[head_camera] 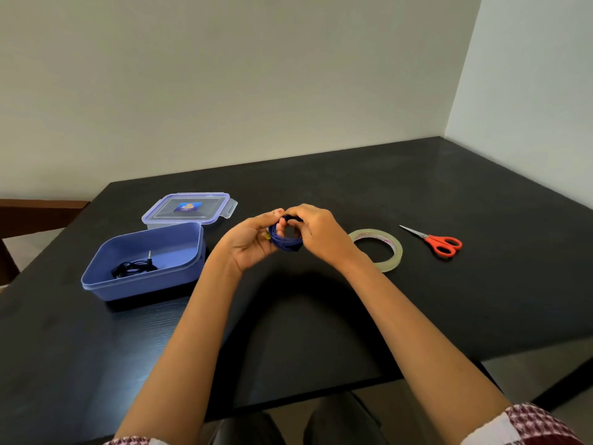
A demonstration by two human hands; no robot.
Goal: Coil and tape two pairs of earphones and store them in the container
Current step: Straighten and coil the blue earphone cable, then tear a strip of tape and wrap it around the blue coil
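Since the box at left already has the black pair lying coiled on its floor, plug poking up, I judge the task about half done, with the second pair in hand. Box is matte lilac-blue plastic, rectangular, rounded corners, open. Lid lies just behind it: clear centre panel with a blue label, lilac rim, snap flaps. Left hand is palm up, fingers curled round the left side of the blue pair, one fingertip through the loop. Blue pair is a small tight ring of thin rubbery cord, held above the table between the two hands, mid-frame; a yellowish bit shows at its left edge, can't tell what. Right hand grips the ring's top right, fingers bent over it. Tape on it yet: cannot tell. To do this step well, my call: pinch all loops at one spot so none springs out, tuck the ends in, free one hand only to fetch tape. Tape lies flat just right of the right wrist, a clear glossy ring with a pale core. Scissors lie further right, apart from the tape, steel blades closed, orange plastic handles. Table is dark with faint grain and a slight sheen.
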